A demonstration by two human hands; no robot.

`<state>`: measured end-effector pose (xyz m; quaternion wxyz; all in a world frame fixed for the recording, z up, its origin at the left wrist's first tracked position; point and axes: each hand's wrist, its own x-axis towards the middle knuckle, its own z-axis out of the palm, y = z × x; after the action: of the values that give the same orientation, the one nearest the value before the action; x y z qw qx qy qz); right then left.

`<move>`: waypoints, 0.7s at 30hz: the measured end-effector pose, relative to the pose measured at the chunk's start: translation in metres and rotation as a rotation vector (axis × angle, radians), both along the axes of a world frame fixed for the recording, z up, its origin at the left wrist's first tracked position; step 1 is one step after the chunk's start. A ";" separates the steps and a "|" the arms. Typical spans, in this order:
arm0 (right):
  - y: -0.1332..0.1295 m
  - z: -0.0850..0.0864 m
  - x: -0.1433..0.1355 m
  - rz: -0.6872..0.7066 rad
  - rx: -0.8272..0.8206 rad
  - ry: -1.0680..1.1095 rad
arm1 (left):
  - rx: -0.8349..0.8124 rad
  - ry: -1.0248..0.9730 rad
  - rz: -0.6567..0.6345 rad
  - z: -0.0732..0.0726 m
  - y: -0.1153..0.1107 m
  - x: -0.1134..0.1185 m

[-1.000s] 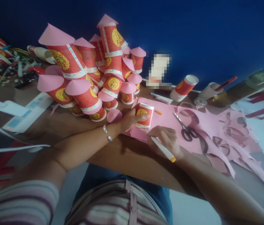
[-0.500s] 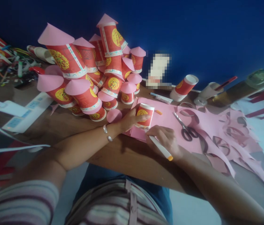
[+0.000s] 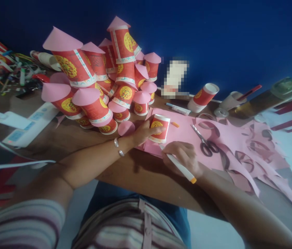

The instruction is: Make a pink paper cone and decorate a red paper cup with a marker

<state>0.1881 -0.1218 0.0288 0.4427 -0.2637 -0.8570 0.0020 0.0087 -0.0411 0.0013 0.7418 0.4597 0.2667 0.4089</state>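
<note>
My left hand (image 3: 146, 133) is wrapped round a red paper cup (image 3: 159, 124) with a yellow emblem and white edges, its thumb across the front. The cup stands on pink paper (image 3: 187, 138). In my right hand (image 3: 182, 155) is a white marker (image 3: 180, 167) with an orange end. Its tip lies close to the cup's lower edge; whether it touches the paper I cannot tell. An orange cap (image 3: 175, 124) lies on the paper behind the cup. Scissors (image 3: 207, 145) with dark handles rest to the right of my right hand.
Stacked red cups with pink paper cones (image 3: 94, 100) rise at the left. A pink disc (image 3: 126, 128) lies before them. Paper offcuts (image 3: 257, 152) cover the right side. A power strip (image 3: 29, 128), more cups (image 3: 205, 95), a tape roll (image 3: 221, 112) and a bottle (image 3: 270, 93) stand around.
My right hand has drawn slightly right and down, so the marker's tip is a little farther from the cup. My left hand keeps its hold on the cup.
</note>
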 end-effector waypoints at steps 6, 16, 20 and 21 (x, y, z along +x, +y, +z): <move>0.001 -0.002 0.000 -0.008 -0.016 0.008 | -0.089 -0.083 0.059 0.003 0.002 0.002; 0.003 -0.007 0.001 -0.014 -0.059 -0.016 | -0.021 -0.088 -0.028 0.005 0.002 -0.001; 0.003 -0.008 0.001 0.001 -0.067 -0.023 | -0.011 -0.066 -0.052 0.005 0.001 0.000; 0.003 -0.008 0.001 0.007 -0.064 -0.023 | -0.014 -0.062 -0.048 0.004 0.001 0.001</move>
<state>0.1888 -0.1186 0.0208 0.4243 -0.2748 -0.8624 0.0282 0.0094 -0.0404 0.0053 0.7625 0.4481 0.2354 0.4030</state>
